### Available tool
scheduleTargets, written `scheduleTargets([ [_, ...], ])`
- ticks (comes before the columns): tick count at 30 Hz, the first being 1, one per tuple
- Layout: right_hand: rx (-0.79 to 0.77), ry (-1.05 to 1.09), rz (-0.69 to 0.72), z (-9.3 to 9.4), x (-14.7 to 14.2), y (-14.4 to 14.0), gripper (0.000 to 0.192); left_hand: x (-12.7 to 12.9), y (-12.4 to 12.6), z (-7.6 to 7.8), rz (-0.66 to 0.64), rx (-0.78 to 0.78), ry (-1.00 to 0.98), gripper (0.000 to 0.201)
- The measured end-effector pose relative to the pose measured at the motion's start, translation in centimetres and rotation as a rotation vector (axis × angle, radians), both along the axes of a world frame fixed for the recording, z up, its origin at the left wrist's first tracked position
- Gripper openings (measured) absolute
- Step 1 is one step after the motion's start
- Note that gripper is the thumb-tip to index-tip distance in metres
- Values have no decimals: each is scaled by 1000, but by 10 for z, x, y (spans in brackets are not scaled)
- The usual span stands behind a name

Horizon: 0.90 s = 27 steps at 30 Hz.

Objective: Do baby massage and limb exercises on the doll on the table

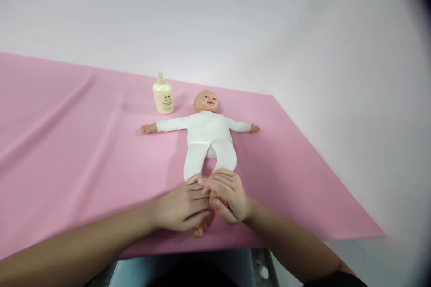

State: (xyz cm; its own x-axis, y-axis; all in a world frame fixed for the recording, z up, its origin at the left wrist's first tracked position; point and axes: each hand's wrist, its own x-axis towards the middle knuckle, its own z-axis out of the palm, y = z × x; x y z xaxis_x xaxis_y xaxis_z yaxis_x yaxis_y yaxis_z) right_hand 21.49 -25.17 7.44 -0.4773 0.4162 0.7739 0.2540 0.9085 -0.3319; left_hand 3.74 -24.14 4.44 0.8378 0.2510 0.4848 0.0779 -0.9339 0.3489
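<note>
A baby doll (207,136) in a white suit lies on its back on a pink sheet (77,143), arms spread wide, head towards the wall. My left hand (183,208) wraps around the doll's lower leg, and a bare foot (202,228) pokes out below my fingers. My right hand (229,195) closes on the doll's other foot, its fingers overlapping my left hand. Both of the doll's ankles are hidden under my hands.
A cream lotion bottle (163,95) stands upright on the sheet just left of the doll's head. A white wall runs behind and to the right. A grey metal edge (188,269) shows below the sheet's near edge.
</note>
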Motion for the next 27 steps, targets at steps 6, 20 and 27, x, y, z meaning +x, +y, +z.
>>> scheduleTargets([
  [6, 87, -61, 29, -1, 2, 0, 37, 1, 1, 4, -4, -10, -35, 20],
  [20, 281, -15, -106, -7, 0, 9, 74, -3, 2, 8, -2, -17, -173, 28],
  [27, 210, 10, -239, -4, -2, 6, 78, -4, 4, 15, 109, -111, -206, 20],
])
